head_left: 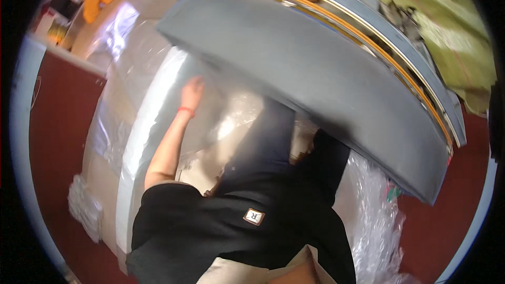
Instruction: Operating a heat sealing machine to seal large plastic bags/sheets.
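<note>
dark red floor: supports a beige layer; crumpled clear plastic film at right; crumpled plastic bundle at left

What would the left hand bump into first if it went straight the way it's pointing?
Probably the edge of the big grey panel, which lies ahead of the left hand in the picture. Depth is unclear, though, so it might pass underneath instead.

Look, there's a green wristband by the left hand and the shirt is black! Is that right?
Not quite: the wristband by the left hand is red, not green, as the head view shows. The shirt is indeed black.
</note>
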{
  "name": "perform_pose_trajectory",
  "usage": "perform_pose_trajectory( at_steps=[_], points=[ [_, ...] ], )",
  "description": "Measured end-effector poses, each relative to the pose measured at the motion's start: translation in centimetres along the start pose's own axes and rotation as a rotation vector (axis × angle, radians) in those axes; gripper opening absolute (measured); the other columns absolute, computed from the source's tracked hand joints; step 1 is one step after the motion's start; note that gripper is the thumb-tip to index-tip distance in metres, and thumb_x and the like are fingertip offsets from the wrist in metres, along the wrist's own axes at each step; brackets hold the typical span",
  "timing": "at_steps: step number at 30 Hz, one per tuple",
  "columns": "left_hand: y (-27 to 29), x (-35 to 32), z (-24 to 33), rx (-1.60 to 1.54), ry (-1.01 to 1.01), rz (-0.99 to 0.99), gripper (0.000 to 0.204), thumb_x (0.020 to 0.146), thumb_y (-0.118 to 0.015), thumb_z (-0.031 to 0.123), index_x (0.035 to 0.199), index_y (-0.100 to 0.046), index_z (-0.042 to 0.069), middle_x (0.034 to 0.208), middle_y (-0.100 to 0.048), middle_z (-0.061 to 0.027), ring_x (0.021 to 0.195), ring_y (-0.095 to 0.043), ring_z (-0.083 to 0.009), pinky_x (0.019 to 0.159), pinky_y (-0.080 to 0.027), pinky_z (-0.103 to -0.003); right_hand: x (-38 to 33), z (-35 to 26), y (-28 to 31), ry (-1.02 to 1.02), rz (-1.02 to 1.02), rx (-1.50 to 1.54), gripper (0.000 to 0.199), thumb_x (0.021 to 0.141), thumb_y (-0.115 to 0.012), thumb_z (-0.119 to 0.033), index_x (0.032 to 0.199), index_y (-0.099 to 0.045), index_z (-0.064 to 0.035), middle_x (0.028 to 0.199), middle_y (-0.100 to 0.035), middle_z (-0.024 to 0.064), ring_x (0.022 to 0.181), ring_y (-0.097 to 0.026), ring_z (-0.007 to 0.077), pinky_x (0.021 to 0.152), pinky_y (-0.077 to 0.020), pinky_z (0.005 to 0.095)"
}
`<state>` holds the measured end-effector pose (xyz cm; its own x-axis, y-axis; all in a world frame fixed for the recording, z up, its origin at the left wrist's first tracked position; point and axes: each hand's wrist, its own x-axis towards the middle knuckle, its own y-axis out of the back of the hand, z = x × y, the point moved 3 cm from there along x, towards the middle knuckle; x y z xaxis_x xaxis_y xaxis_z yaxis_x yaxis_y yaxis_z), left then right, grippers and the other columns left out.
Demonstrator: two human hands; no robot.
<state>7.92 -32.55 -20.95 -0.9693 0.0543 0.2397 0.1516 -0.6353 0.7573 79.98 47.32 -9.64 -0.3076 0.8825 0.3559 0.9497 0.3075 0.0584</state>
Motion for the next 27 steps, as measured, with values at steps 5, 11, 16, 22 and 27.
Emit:
perform_pose_trajectory(
  at_steps=[5,11,16,22,27],
  points=[
    [5.1,4.1,-6.6,0.289,-0.08,0.185,0.032,0.076,-0.052,0.011,0.107,-0.053,0.004,0.105,-0.055,-0.0165,0.095,-0.052,-0.0312,0.082,-0.042,-0.033,6.0,0.2,-6.6,-0.007,-0.138,0.173,0.024,0.078,-0.053,-0.016,0.092,-0.056,0.003,0.088,-0.06,0.0139,0.08,-0.056,0.0256,0.069,-0.0431,0.0406],
    [9.8,3.0,-9.8,0.639,0.267,-0.082,0.019,0.07,-0.048,0.006,0.087,-0.057,0.003,0.097,-0.055,-0.0184,0.087,-0.054,-0.0339,0.076,-0.044,-0.04,10.9,-3.7,-10.5,-0.142,-0.281,-0.476,0.019,0.076,-0.055,-0.012,0.086,-0.056,0.0048,0.078,-0.059,0.0135,0.068,-0.052,0.0253,0.062,-0.0412,0.0389],
    [12.1,-1.7,-13.1,0.604,0.225,0.051,0.012,0.073,-0.051,0.011,0.078,-0.059,0.003,0.084,-0.058,-0.0168,0.076,-0.056,-0.0331,0.065,-0.045,-0.04,10.8,-11.7,-34.8,0.306,-0.607,-1.313,0.027,0.082,-0.052,-0.017,0.096,-0.055,0.0066,0.093,-0.058,0.0217,0.087,-0.057,0.0315,0.076,-0.0429,0.0348],
    [8.7,-6.7,0.8,-0.195,0.138,-0.225,0.002,0.075,-0.058,0.003,0.074,-0.058,0.001,0.07,-0.06,-0.0031,0.068,-0.054,-0.0091,0.063,-0.043,-0.023,-7.0,-21.4,-59.1,0.422,-1.001,-0.57,0.017,0.079,-0.054,-0.006,0.094,-0.058,0.0008,0.087,-0.06,0.0097,0.081,-0.057,0.0157,0.074,-0.0439,0.026],
    [5.4,-10.6,19.0,-0.515,-0.235,-0.359,0.003,0.075,-0.056,0.002,0.077,-0.058,0.001,0.079,-0.059,-0.0083,0.07,-0.057,-0.0165,0.063,-0.045,-0.025,-19.3,-20.6,-68.5,0.021,-1.699,-0.002,0.044,0.07,-0.057,-0.001,0.113,-0.049,-0.0033,0.103,-0.055,0.01,0.096,-0.053,0.0176,0.081,-0.0414,0.0275]
  ],
)
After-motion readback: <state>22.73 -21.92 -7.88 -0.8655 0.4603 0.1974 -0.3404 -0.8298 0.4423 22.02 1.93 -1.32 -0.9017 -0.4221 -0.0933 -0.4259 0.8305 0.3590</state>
